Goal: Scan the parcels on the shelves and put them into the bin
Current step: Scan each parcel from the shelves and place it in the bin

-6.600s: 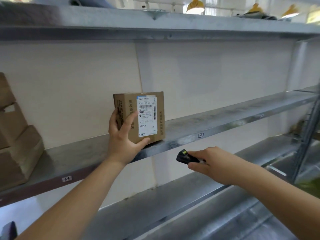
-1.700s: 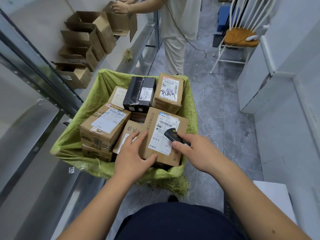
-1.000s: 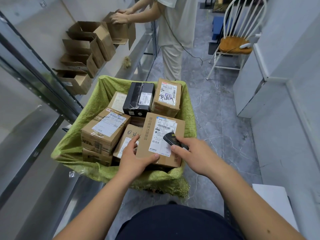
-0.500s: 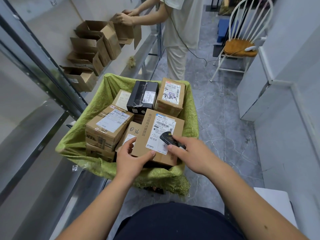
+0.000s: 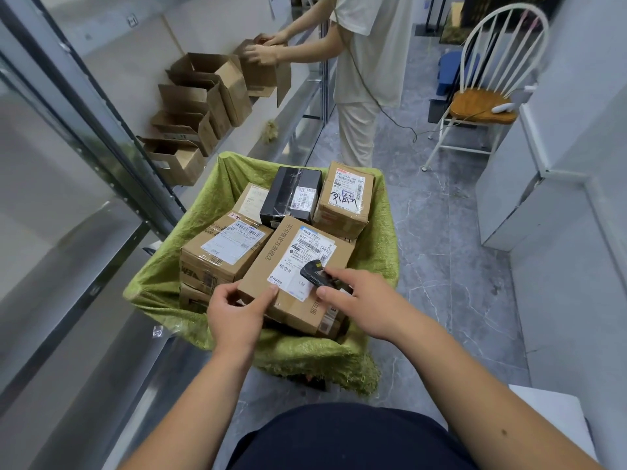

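Since a moment ago, the parcel is settling lower into the bin; left hand is gripping its near corner, right hand is clutching the scanner just above it.

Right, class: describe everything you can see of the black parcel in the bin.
The black parcel is a rectangular box, glossy as if wrapped in clear tape, with a white barcode label on its top toward the right. It lies flat among brown cardboard parcels at the far side of the green-lined bin, touching the labelled brown box on its right. Neither hand touches it.
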A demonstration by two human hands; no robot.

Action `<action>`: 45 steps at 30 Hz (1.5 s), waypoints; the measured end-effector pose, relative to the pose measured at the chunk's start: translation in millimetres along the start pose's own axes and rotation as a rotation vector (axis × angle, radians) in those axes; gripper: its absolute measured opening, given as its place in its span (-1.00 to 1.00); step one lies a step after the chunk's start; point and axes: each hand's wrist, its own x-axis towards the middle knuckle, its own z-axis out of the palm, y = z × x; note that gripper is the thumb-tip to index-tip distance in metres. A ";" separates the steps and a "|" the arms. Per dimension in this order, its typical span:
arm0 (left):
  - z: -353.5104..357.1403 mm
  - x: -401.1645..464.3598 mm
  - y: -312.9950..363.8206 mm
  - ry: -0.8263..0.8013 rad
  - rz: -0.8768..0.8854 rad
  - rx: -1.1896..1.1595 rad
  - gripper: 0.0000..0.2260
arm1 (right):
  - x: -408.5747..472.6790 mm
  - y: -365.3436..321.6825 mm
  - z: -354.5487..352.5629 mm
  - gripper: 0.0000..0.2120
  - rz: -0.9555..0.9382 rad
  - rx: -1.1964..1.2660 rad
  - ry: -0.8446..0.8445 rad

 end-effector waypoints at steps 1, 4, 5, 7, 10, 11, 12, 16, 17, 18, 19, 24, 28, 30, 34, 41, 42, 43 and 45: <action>1.4 0.6 1.1 0.023 0.000 -0.003 -0.43 | 1.4 -0.3 -1.0 -0.21 -0.003 -0.003 -0.001; 4.5 4.6 3.3 0.069 -0.040 -0.017 -0.46 | 2.9 0.2 -2.7 -0.23 -0.008 0.003 -0.004; 5.5 6.1 3.5 0.067 -0.051 -0.009 -0.46 | 2.7 0.9 -2.9 -0.23 -0.008 0.001 -0.004; 6.7 6.5 3.2 0.052 -0.051 0.028 -0.46 | 1.8 2.6 -3.5 -0.18 0.000 0.000 -0.009; 6.9 1.8 4.7 0.038 -0.001 0.061 -0.52 | 1.2 5.5 -5.3 -0.16 0.006 0.023 -0.015; 7.8 -0.2 5.9 0.032 0.034 0.074 -0.57 | 1.3 6.2 -5.8 -0.17 0.004 0.024 -0.015; 8.9 -1.9 7.1 0.025 0.085 0.098 -0.65 | 1.7 6.8 -6.2 -0.20 0.003 0.023 -0.012; 14.0 -10.8 15.3 0.006 0.355 0.319 -0.77 | 2.5 5.7 -8.4 -0.29 -0.007 0.029 0.004; 15.3 -12.7 16.9 0.002 0.419 0.375 -0.78 | 2.8 4.4 -9.3 -0.29 -0.009 0.030 0.005; 16.1 -13.9 17.1 -0.004 0.487 0.422 -0.80 | 2.9 3.4 -10.1 -0.29 -0.007 0.031 0.004; 17.0 -15.0 16.9 -0.010 0.551 0.460 -0.82 | 2.5 2.4 -11.0 -0.29 -0.001 0.031 0.006; 16.5 -16.5 13.9 -0.039 0.702 0.550 -0.84 | -0.1 1.9 -15.3 -0.41 0.006 0.016 0.020; 15.5 -13.6 17.0 -0.062 0.698 0.616 -0.80 | 1.6 0.7 -18.2 -0.35 0.006 -0.030 0.017; 15.0 -13.1 21.4 -0.063 0.693 0.650 -0.78 | 3.8 -1.9 -19.8 -0.33 0.007 -0.065 0.018; 4.7 -9.7 29.0 0.012 0.763 0.730 -0.71 | 11.1 -10.7 -24.3 -0.37 -0.034 -0.103 0.012; -31.2 -8.0 46.3 0.043 0.656 0.939 -0.54 | 32.6 -41.1 -18.1 -0.33 -0.139 -0.323 -0.041; -37.6 -9.2 47.6 0.039 0.619 0.959 -0.53 | 34.7 -47.6 -13.0 -0.34 -0.155 -0.333 -0.055; -44.7 -10.4 48.2 0.040 0.582 0.974 -0.51 | 36.6 -55.3 -7.0 -0.35 -0.177 -0.343 -0.072; -60.7 -14.1 48.2 0.051 0.515 0.989 -0.48 | 38.8 -70.3 6.2 -0.35 -0.219 -0.355 -0.109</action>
